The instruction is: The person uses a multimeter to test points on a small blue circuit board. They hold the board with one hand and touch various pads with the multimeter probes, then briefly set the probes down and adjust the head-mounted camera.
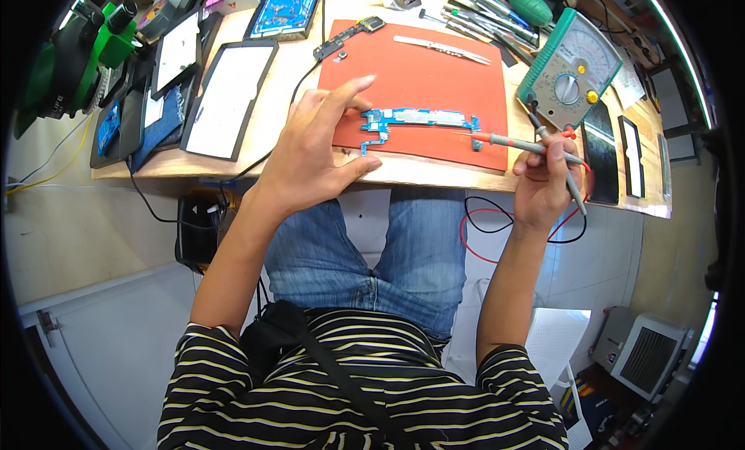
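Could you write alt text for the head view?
A person's right hand holds two test probes, one pointing at a blue circuit board on an orange mat; the left hand is at the board's left end. An analog meter stands right of the mat.

Wears a black shirt (450,396), banded crosswise with thin white and yellow stripes, with loose, short sleeves (208,366). Leaves forearms (237,264), left hand (306,143) and right hand (542,188) bare. Carries a black strap (334,368) slanting across the front. Adds blue jeans (310,244), faded paler in patches.
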